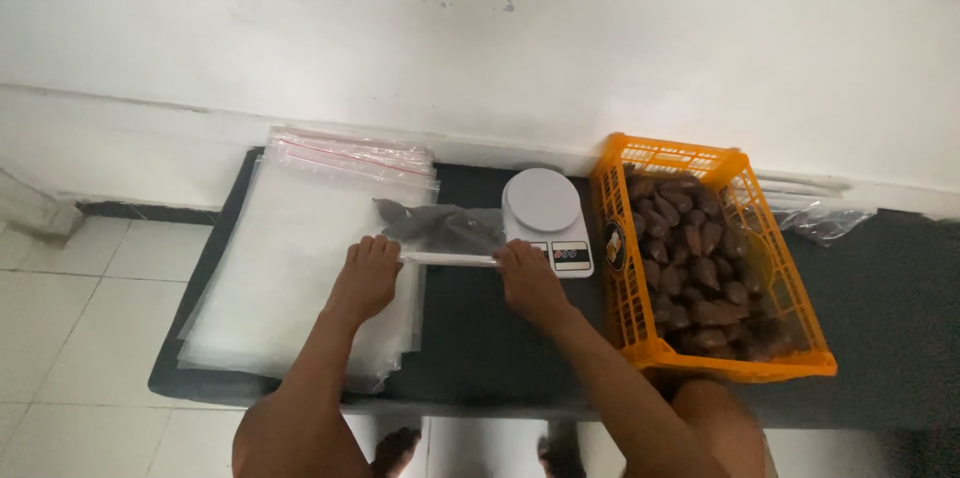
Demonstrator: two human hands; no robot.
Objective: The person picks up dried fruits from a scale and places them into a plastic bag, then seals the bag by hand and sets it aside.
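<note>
My left hand (366, 274) and my right hand (527, 275) each pinch one end of the white zip strip of a clear plastic bag (440, 226) that lies flat on the dark table top (470, 338). The bag holds a small heap of dark brown dates. It lies between a stack of empty clear bags (300, 268) on the left and a small white kitchen scale (548, 213) on the right. My left hand rests partly on the stack.
An orange plastic crate (640, 328) full of brown dates stands right of the scale. Some crumpled clear plastic (825, 221) lies behind it by the white wall. The tiled floor shows at the left, and my feet show below the table's front edge.
</note>
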